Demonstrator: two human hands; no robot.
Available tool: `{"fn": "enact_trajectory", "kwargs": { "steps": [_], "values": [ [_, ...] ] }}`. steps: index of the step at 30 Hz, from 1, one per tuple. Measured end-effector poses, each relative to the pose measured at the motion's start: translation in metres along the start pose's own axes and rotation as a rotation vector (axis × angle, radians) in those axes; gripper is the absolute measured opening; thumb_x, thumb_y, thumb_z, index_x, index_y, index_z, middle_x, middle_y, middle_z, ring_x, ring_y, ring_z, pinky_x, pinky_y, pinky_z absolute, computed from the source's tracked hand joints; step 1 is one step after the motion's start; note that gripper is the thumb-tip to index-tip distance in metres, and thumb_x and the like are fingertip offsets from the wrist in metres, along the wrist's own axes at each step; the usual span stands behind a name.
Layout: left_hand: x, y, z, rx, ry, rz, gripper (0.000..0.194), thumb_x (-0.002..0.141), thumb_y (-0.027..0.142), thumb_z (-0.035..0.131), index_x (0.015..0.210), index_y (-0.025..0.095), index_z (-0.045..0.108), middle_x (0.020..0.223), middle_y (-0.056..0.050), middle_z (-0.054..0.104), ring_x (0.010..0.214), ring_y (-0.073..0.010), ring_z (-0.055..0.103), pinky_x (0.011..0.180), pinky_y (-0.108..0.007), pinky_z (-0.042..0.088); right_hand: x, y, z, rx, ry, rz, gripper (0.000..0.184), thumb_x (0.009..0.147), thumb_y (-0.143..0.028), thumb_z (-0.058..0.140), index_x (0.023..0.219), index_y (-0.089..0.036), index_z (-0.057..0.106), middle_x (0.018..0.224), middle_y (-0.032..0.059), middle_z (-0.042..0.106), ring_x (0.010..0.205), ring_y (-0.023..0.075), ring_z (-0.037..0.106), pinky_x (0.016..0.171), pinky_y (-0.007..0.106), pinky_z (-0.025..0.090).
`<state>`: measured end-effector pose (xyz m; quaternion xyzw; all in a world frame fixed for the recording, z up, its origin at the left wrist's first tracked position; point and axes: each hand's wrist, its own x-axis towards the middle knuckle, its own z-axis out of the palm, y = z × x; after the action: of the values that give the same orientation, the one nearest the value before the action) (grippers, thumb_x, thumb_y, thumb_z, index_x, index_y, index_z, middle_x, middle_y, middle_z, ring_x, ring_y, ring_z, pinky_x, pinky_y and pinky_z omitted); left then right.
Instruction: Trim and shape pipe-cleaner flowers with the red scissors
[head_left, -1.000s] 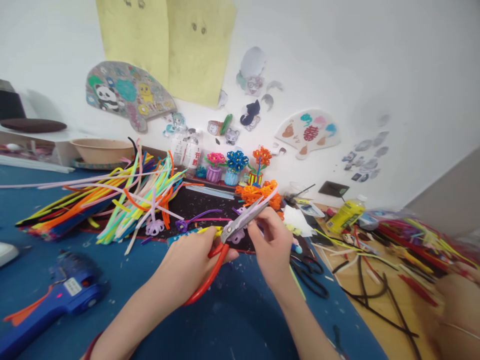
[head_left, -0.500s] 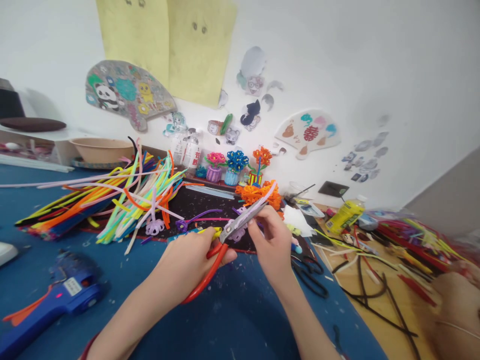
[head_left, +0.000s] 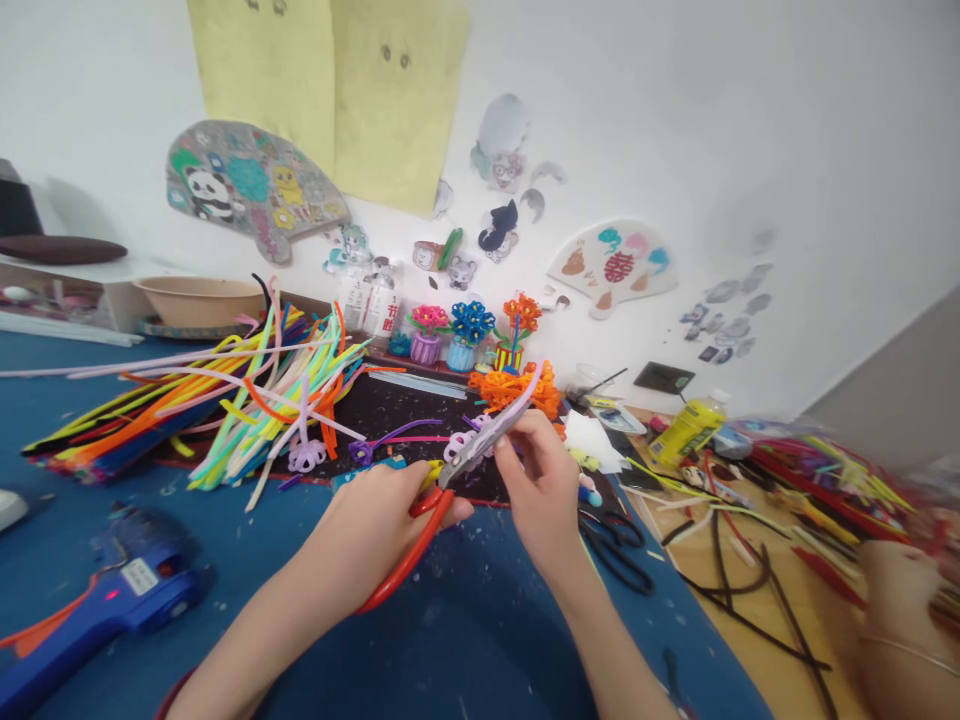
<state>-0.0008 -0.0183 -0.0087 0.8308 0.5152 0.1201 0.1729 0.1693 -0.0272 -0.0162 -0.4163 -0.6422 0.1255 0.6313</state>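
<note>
My left hand [head_left: 375, 520] is closed around the red-handled scissors [head_left: 401, 572], whose grey blades point up and to the right. A lilac pipe cleaner [head_left: 534, 383] lies along the blades, its end sticking out past them. My right hand [head_left: 541, 490] pinches it against the blades between thumb and fingers. Just behind the blades shows a looped lilac pipe-cleaner flower [head_left: 457, 445], partly hidden by them. Something small and yellow [head_left: 435, 472] shows beside my left fingers; its kind is unclear. Left of my hands lies another lilac flower [head_left: 306, 456] on a stem.
A pile of coloured pipe cleaners [head_left: 247, 390] and a blue glue gun [head_left: 131, 590] lie on the left. Black scissors [head_left: 619, 550] rest beside my right wrist. Small potted pipe-cleaner flowers [head_left: 460, 352] stand at the wall. Another person's hand [head_left: 896, 590] is at far right, near a yellow bottle [head_left: 690, 430].
The lilac pipe cleaner's free end has shifted left and stands steeper along the blades. Both hands keep their holds almost in place. The other person's hand has moved slightly.
</note>
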Motion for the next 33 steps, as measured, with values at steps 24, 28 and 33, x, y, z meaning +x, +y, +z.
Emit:
{"fn": "enact_trajectory", "kwargs": {
  "steps": [24,28,33],
  "values": [
    [0.0,0.0,0.0,-0.045,0.031,0.024,0.032,0.086,0.05,0.04,0.069,0.024,0.038,0.062,-0.002,0.059,0.059,-0.021,0.059,0.054,-0.026,0.03,-0.003,0.001,0.004,0.035,-0.046,0.028,0.007,0.087,-0.021,0.053,0.086,-0.02,0.061,0.086,0.0034,0.06,0.083,0.0179,0.057,0.076,0.031,0.046],
    [0.002,-0.004,0.0,-0.087,0.035,0.061,0.031,0.085,0.052,0.043,0.073,0.023,0.044,0.065,-0.001,0.062,0.058,-0.0185,0.058,0.054,-0.025,0.031,0.0,0.0,0.0,0.091,-0.036,0.098,0.009,0.087,-0.027,0.055,0.082,-0.02,0.061,0.079,0.0018,0.059,0.076,0.0169,0.057,0.072,0.03,0.048],
    [0.001,-0.006,0.001,-0.153,0.027,0.113,0.037,0.084,0.056,0.042,0.075,0.021,0.051,0.066,-0.001,0.062,0.055,-0.0148,0.055,0.052,-0.024,0.031,0.005,-0.003,-0.007,0.153,0.018,0.143,0.01,0.086,-0.03,0.057,0.087,-0.021,0.061,0.075,0.0005,0.059,0.07,0.0153,0.056,0.067,0.028,0.049]
  ]
}}
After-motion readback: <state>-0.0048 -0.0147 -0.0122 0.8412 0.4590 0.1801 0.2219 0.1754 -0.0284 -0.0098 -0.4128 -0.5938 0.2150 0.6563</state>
